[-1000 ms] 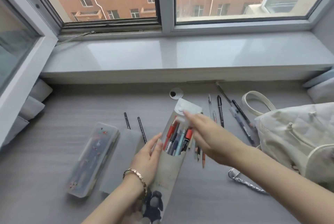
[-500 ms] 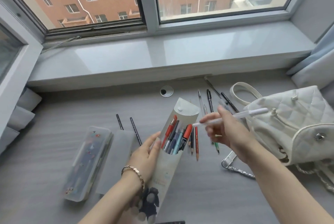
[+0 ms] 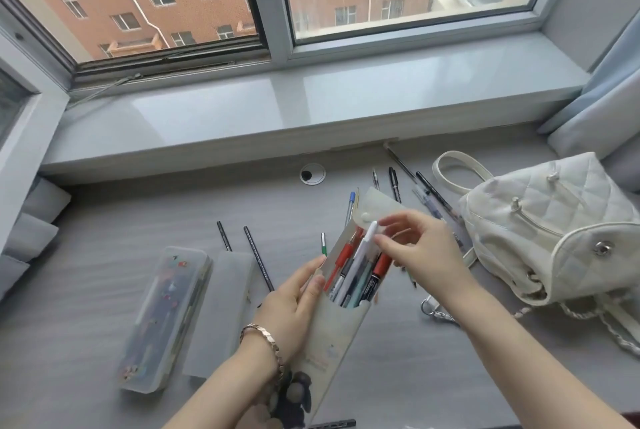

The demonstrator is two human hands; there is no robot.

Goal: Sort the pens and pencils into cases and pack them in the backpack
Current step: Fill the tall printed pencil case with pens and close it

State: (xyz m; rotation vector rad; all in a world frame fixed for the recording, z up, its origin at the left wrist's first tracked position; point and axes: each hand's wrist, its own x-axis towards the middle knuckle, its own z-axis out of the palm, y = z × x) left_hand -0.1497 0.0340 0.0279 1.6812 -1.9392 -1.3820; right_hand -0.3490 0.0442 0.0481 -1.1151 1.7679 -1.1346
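My left hand (image 3: 294, 304) grips the side of a pale flat pen pouch (image 3: 332, 335), tilted with its open mouth and flap up. Several pens with red, teal and black caps stand in it. My right hand (image 3: 415, 248) pinches the top of a white pen (image 3: 362, 254) whose lower end sits inside the pouch mouth. A white quilted backpack (image 3: 550, 228) lies to the right. Loose pens (image 3: 429, 196) lie behind the pouch, and two dark pencils (image 3: 256, 255) lie left of it.
A clear plastic pencil box (image 3: 166, 318) and its frosted lid (image 3: 221, 314) lie at the left on the grey desk (image 3: 104, 238). A cable grommet (image 3: 312, 173) sits near the window sill (image 3: 311, 106). The backpack's chain strap (image 3: 440, 314) trails under my right forearm.
My right hand picked up the white pen from beside the backpack and carried it left to the pouch; its tip is now inside the pouch. The left hand kept hold of the pouch.
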